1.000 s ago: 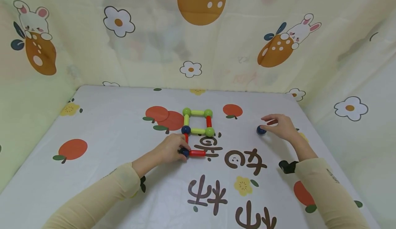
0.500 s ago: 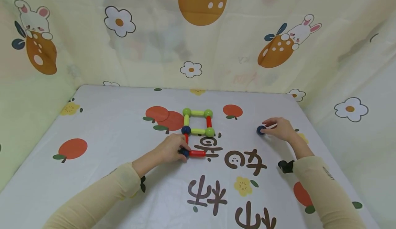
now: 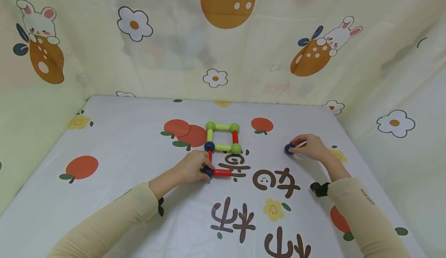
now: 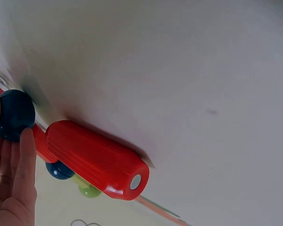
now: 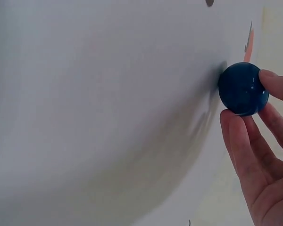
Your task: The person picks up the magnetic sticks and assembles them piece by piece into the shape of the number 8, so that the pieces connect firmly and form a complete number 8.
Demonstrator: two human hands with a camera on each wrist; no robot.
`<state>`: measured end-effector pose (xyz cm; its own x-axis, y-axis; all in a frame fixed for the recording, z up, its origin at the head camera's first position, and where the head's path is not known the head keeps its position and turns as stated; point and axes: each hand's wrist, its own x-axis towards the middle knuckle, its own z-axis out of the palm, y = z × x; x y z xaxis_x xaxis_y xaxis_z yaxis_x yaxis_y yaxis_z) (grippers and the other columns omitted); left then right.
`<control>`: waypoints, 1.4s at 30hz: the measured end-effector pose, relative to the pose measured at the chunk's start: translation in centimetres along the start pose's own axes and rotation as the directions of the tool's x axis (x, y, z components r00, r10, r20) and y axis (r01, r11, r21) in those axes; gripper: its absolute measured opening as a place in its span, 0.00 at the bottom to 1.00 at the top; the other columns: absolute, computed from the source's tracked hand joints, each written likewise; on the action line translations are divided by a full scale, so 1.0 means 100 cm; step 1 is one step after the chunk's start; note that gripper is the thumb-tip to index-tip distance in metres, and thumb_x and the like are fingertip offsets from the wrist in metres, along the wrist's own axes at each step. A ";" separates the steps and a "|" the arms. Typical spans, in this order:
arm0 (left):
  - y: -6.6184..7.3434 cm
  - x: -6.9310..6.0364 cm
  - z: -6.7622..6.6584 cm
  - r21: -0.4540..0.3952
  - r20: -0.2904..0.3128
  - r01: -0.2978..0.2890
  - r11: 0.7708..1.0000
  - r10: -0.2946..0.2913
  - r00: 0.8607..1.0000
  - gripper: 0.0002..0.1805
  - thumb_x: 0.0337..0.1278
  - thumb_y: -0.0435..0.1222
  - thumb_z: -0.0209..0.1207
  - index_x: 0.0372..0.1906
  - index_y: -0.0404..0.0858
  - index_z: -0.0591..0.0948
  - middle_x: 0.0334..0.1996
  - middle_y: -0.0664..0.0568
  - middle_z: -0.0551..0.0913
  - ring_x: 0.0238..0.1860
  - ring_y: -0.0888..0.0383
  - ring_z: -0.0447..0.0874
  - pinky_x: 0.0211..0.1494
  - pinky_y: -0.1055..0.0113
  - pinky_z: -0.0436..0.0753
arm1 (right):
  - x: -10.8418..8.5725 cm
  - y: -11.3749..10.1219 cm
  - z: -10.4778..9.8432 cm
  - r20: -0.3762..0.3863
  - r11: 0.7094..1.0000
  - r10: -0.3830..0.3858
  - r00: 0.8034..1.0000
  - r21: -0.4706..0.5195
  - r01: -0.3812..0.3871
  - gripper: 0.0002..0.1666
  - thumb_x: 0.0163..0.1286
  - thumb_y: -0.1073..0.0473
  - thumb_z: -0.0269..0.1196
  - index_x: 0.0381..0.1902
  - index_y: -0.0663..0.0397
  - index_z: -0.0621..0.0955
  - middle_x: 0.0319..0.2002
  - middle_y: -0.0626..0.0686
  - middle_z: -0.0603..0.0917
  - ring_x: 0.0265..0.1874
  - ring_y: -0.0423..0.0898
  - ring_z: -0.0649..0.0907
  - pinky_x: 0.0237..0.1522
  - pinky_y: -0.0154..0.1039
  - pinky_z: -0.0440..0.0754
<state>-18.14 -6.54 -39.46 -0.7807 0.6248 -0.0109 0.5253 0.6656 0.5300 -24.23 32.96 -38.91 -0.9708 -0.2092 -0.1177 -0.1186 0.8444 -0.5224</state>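
My left hand holds a dark blue ball between thumb and fingers. From this ball, a red magnetic rod points right, and another red rod runs back to a dark blue corner ball. Close up in the left wrist view lies a red rod with a pale end disc; the hand hides it in the head view. At the right, my right hand pinches a loose dark blue ball between thumb and fingertips, at or just above the table.
A square of green balls, green rods and one red rod joins that corner ball. The tabletop has printed fruit and lettering. A patterned curtain stands behind it and at both sides.
My right hand now pinches the loose blue ball and has moved it slightly left and towards me. My left hand keeps its place on its blue ball.
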 end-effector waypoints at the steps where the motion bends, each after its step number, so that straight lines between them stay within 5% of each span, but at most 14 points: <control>1: 0.000 0.000 0.000 0.001 -0.002 -0.004 1.000 0.004 1.000 0.17 0.34 0.35 0.73 0.38 0.37 0.86 0.30 0.53 0.77 0.35 0.56 0.72 0.35 0.70 0.72 | 0.000 -0.002 0.001 0.003 1.000 -0.007 1.000 0.004 0.007 0.21 0.56 0.56 0.67 0.43 0.65 0.80 0.38 0.61 0.80 0.37 0.54 0.80 0.33 0.38 0.76; 23: 0.002 0.000 -0.002 0.020 0.001 -0.008 1.000 0.008 1.000 0.17 0.35 0.35 0.72 0.37 0.36 0.86 0.29 0.52 0.78 0.34 0.57 0.72 0.34 0.69 0.71 | -0.001 -0.054 0.036 0.162 0.972 -0.213 0.964 0.135 0.192 0.15 0.53 0.61 0.69 0.37 0.63 0.81 0.35 0.55 0.82 0.33 0.49 0.83 0.35 0.39 0.80; 42: 0.002 -0.001 -0.001 0.019 -0.008 -0.005 1.000 0.005 1.000 0.17 0.35 0.35 0.72 0.37 0.37 0.86 0.30 0.53 0.78 0.34 0.58 0.72 0.34 0.70 0.72 | -0.003 -0.085 0.061 0.231 0.956 -0.248 0.941 0.213 0.200 0.15 0.53 0.60 0.69 0.37 0.61 0.81 0.34 0.53 0.82 0.31 0.45 0.83 0.35 0.36 0.80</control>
<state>-18.02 -6.53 -39.30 -0.7807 0.6249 -0.0014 0.5354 0.6701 0.5140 -21.67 22.79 -39.58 -0.8353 -0.5207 -0.1764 -0.2632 0.6605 -0.7032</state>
